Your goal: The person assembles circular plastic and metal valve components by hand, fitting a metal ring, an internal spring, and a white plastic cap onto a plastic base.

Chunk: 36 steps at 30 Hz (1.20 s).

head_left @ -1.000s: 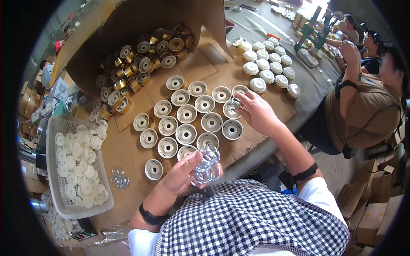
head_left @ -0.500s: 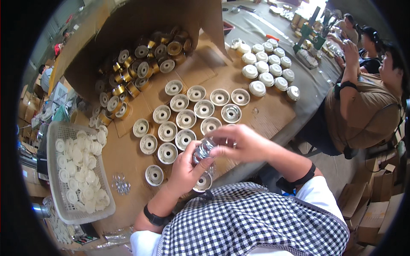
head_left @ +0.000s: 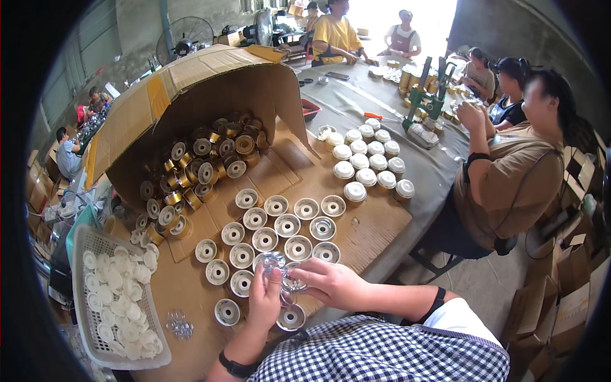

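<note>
Metal rings: a small bunch of thin, shiny metal rings (head_left: pixel 273 260) is held to the right of the basket (head_left: pixel 81 286), above the white cups (head_left: pixel 287 225).
Left hand: the rings are clasped by the left hand (head_left: pixel 262 294), with thumb and fingers curled around the bunch.
Right hand: the fingers of the right hand (head_left: pixel 332 280) are drawn together at the near side of the bunch; whether a single ring is pinched cannot be told.
Loose rings: a small tangled heap of loose rings (head_left: pixel 179 325) is left just to the right of the basket.
Seated ring: one ring is seen lying inside a cup (head_left: pixel 323 228), well to the right of the basket.
Weight: each ring is judged very light.
Stiffness: the thin metal is likely springy and easily bent out of round if squeezed hard.
Surface: slipperiness is suggested by the shine, and neighbouring rings may be snagged and dragged along.
Hold: a ring is best taken by its outer edge, between thumb and forefinger, and eased sideways from the bunch.
</note>
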### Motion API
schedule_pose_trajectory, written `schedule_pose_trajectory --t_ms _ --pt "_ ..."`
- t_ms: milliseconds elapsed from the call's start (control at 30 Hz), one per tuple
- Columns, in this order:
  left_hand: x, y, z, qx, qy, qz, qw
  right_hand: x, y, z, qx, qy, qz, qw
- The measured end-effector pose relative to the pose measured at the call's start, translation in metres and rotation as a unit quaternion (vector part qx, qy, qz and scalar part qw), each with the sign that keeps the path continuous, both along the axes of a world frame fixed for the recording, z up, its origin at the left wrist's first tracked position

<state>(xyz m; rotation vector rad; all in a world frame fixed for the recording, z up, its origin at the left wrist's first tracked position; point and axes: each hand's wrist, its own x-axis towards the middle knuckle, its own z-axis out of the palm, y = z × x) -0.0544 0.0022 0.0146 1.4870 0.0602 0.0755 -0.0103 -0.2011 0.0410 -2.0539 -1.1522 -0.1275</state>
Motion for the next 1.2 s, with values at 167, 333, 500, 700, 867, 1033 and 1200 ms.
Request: schedule_pose_trajectory --t_ms 167,333,500,700,867,1033,1200 --pt "0.002 0.011 0.005 -0.229 0.251 -0.090 0.936 0.016 -0.017 0.013 -0.070 -0.164 0.109 0.978" --pt "0.007 0.011 0.002 -0.238 0.253 -0.133 0.928 -0.014 -0.026 0.050 0.062 -0.259 0.185 0.946" --pt "0.002 0.008 0.003 -0.251 0.211 -0.072 0.942 0.050 -0.038 0.020 -0.145 0.037 -0.157 0.976" --pt "0.010 0.001 -0.006 -0.216 0.158 -0.045 0.963 0.066 -0.033 -0.033 -0.232 0.061 -0.144 0.960" --pt "0.012 -0.002 -0.005 -0.225 0.159 -0.010 0.961 0.041 -0.011 0.004 -0.017 0.014 -0.049 0.999" --pt "0.011 -0.008 -0.011 -0.232 0.144 0.021 0.962 0.010 0.021 0.001 0.090 0.017 0.065 0.994" --pt "-0.001 0.020 -0.019 -0.122 -0.004 0.088 0.989 0.035 0.011 -0.004 0.109 0.060 -0.054 0.991"
